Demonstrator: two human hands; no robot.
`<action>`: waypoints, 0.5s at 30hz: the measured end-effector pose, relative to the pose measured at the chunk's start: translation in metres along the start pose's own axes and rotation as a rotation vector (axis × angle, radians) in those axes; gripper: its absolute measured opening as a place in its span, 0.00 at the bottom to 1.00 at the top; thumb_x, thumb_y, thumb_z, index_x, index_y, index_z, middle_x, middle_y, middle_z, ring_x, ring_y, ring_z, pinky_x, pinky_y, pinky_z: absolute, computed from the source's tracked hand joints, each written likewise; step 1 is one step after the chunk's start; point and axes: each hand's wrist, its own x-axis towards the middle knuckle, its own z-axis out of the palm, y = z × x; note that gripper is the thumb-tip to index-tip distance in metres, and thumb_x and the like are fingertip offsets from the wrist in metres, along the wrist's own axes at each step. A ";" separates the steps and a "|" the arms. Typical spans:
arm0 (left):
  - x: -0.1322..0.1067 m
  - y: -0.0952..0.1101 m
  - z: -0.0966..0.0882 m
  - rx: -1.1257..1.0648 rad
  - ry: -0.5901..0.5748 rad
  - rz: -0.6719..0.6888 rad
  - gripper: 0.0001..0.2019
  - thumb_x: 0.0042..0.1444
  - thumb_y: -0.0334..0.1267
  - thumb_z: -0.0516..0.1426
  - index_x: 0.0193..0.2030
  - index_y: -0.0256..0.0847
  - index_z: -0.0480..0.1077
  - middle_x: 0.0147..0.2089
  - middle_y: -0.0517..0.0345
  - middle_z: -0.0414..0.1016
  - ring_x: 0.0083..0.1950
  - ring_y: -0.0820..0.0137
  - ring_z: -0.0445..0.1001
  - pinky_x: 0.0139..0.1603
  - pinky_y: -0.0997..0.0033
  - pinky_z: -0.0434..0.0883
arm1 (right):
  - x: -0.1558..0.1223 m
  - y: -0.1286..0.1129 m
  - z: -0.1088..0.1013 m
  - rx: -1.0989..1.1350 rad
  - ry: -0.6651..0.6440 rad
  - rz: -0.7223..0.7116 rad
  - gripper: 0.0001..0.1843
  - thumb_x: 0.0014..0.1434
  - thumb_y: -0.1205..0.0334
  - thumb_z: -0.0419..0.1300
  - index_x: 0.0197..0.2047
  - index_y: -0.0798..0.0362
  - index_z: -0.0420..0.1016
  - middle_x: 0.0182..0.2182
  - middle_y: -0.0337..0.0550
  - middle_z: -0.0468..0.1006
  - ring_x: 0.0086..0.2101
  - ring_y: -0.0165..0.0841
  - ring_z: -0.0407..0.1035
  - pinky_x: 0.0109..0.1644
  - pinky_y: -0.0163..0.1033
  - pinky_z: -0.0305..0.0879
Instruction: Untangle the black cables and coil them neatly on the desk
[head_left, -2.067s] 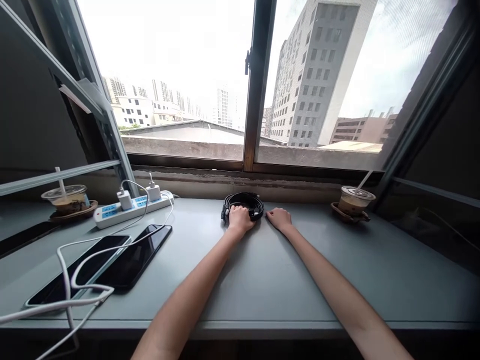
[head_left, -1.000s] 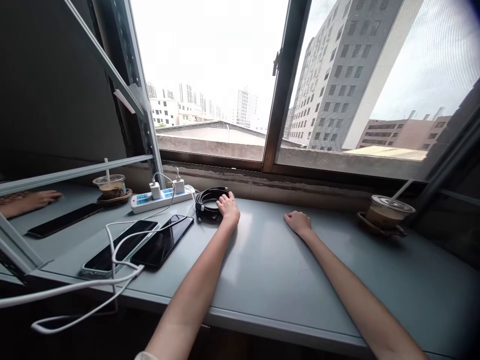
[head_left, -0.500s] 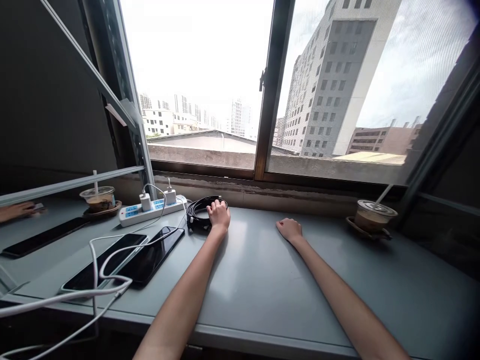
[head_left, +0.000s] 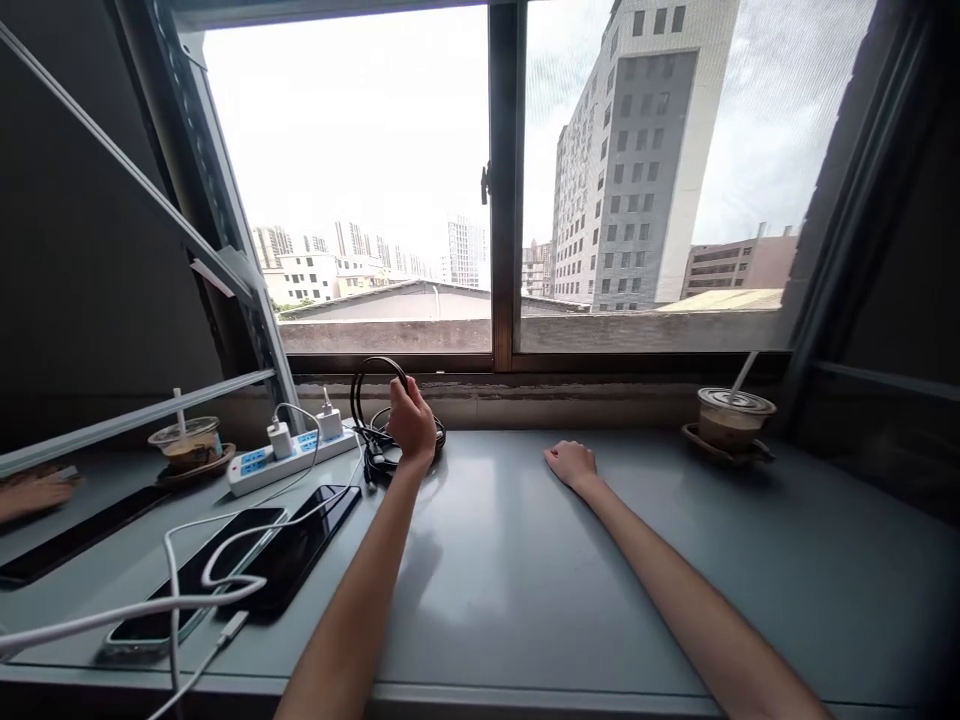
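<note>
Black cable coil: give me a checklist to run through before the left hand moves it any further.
1. Left hand grips black cable coil: ok.
2. Coil fully off the desk: not ok, lower loops rest on it.
3. Loops tidy: not ok, one stands up, the rest sag.
4. Clear of power strip and its white chargers: cannot tell, they sit close.
5. Right hand free: ok, flat on the desk.
</note>
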 end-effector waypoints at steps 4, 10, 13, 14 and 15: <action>0.009 0.025 -0.005 -0.144 0.055 0.059 0.16 0.65 0.43 0.38 0.44 0.39 0.62 0.27 0.58 0.71 0.28 0.70 0.71 0.29 0.72 0.61 | -0.001 0.000 0.000 -0.002 0.014 -0.006 0.15 0.63 0.54 0.52 0.40 0.57 0.71 0.38 0.44 0.73 0.38 0.31 0.69 0.45 0.43 0.66; 0.026 0.078 -0.021 -0.542 0.129 0.153 0.17 0.63 0.43 0.41 0.43 0.35 0.65 0.18 0.65 0.62 0.19 0.76 0.64 0.27 0.76 0.62 | -0.001 -0.001 0.001 -0.007 0.045 -0.011 0.16 0.63 0.53 0.51 0.36 0.57 0.72 0.34 0.43 0.74 0.35 0.30 0.69 0.43 0.41 0.65; 0.034 0.107 -0.036 -0.761 0.130 0.182 0.17 0.63 0.44 0.42 0.45 0.37 0.66 0.21 0.65 0.62 0.20 0.78 0.63 0.23 0.78 0.59 | 0.000 -0.001 0.001 -0.002 0.063 -0.012 0.18 0.63 0.57 0.48 0.32 0.57 0.75 0.32 0.46 0.76 0.35 0.33 0.70 0.39 0.39 0.63; 0.036 0.115 -0.042 -0.821 0.133 0.182 0.17 0.63 0.45 0.42 0.46 0.38 0.65 0.21 0.64 0.62 0.21 0.78 0.63 0.22 0.78 0.58 | 0.000 -0.001 0.002 -0.001 0.067 -0.013 0.19 0.62 0.58 0.47 0.30 0.56 0.76 0.32 0.47 0.76 0.35 0.34 0.70 0.38 0.38 0.62; 0.037 0.122 -0.049 -0.873 0.118 0.188 0.17 0.63 0.46 0.42 0.47 0.39 0.65 0.22 0.64 0.62 0.21 0.78 0.63 0.22 0.79 0.58 | 0.000 0.000 0.002 0.001 0.072 -0.014 0.20 0.62 0.59 0.46 0.29 0.55 0.77 0.32 0.48 0.77 0.35 0.35 0.71 0.37 0.37 0.61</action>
